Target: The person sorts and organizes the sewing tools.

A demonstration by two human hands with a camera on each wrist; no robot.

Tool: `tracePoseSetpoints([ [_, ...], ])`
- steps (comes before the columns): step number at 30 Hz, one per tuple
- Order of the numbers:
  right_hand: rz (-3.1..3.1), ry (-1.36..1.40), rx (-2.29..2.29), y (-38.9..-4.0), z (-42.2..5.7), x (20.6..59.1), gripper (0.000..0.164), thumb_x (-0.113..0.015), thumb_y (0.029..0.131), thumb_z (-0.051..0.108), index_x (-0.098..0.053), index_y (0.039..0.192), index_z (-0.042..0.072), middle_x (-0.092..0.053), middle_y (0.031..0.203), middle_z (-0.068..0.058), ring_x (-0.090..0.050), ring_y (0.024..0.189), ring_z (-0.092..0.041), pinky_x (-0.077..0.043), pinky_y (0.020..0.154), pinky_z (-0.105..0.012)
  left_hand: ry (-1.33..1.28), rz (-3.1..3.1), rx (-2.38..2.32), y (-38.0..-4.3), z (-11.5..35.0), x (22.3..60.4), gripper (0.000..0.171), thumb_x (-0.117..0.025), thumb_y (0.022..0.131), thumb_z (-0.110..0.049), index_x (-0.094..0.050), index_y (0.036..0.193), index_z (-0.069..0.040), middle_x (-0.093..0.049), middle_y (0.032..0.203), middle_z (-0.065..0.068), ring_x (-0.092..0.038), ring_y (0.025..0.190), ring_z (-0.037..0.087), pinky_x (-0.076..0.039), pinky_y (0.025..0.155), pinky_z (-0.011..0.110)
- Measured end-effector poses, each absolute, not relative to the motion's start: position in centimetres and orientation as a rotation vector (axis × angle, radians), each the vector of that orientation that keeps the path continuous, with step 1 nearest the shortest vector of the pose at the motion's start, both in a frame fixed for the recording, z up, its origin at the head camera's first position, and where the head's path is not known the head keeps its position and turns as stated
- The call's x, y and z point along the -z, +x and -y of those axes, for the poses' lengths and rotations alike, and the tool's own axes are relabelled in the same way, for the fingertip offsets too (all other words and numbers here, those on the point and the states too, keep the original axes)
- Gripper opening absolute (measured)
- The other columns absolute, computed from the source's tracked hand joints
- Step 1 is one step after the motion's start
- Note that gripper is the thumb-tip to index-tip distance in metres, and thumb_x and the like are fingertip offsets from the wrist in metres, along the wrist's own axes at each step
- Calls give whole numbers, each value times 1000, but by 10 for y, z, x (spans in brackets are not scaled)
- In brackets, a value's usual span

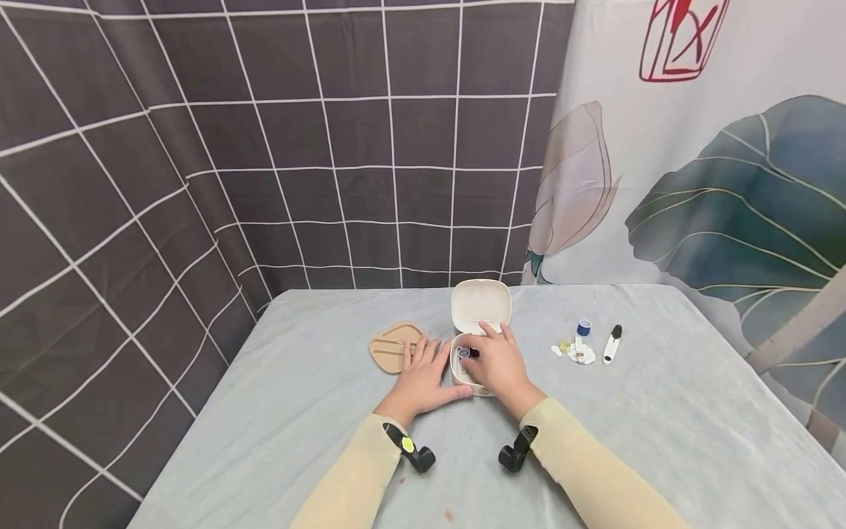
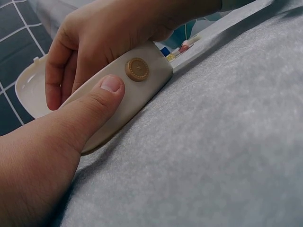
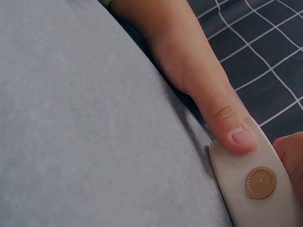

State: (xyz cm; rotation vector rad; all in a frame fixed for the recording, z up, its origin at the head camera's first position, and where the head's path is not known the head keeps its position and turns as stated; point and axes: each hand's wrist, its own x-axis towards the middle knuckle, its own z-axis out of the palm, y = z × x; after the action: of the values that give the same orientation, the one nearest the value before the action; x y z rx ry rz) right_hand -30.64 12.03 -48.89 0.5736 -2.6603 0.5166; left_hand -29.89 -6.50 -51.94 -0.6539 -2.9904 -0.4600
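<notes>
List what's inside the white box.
Within the white box's rim: a small dark-grey item, unidentifiable, by the right hand. That hand covers the interior's right side; anything beneath it can't be seen.

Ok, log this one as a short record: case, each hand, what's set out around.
Case: white sewing-kit case, lid open, tan button emblem on front
Left hand: left hand, thumb against case front
Right hand: right hand, fingers inside case; grip unclear
Left of case: tan tray insert
Right of case: blue thread spool, white tool with black tip
</notes>
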Motion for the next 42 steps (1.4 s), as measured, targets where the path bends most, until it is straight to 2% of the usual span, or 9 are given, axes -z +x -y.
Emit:
tracePoseSetpoints([
  [18, 2646, 595, -616, -306, -121, 487, 33, -88, 76, 21, -77, 107, 20, -77, 108, 4, -55, 132, -32, -27, 116, -61, -645, 3000, 456, -298, 64, 520, 104, -53, 84, -81, -24, 162, -18, -31, 162, 14, -7, 155, 35, 3, 121, 61],
  [33, 2651, 601, -614, -307, -121, 490, 33, -87, 75, 17, -76, 107, 19, -76, 112, -1, -54, 133, -35, -26, 117, -62, -649, 2993, 443, -298, 64, 521, 104, -52, 84, -81, -25, 162, -19, -32, 162, 14, -8, 155, 35, 2, 121, 62],
  [42, 2637, 598, -649, -309, -123, 491, 36, -86, 73, 14, -76, 107, 20, -76, 111, 1, -54, 134, -34, -27, 117, -61, -650, 2988, 441, -297, 63, 519, 104, -55, 84, -80, -26, 162, -18, -33, 161, 14, -9, 155, 36, 2, 121, 63],
])
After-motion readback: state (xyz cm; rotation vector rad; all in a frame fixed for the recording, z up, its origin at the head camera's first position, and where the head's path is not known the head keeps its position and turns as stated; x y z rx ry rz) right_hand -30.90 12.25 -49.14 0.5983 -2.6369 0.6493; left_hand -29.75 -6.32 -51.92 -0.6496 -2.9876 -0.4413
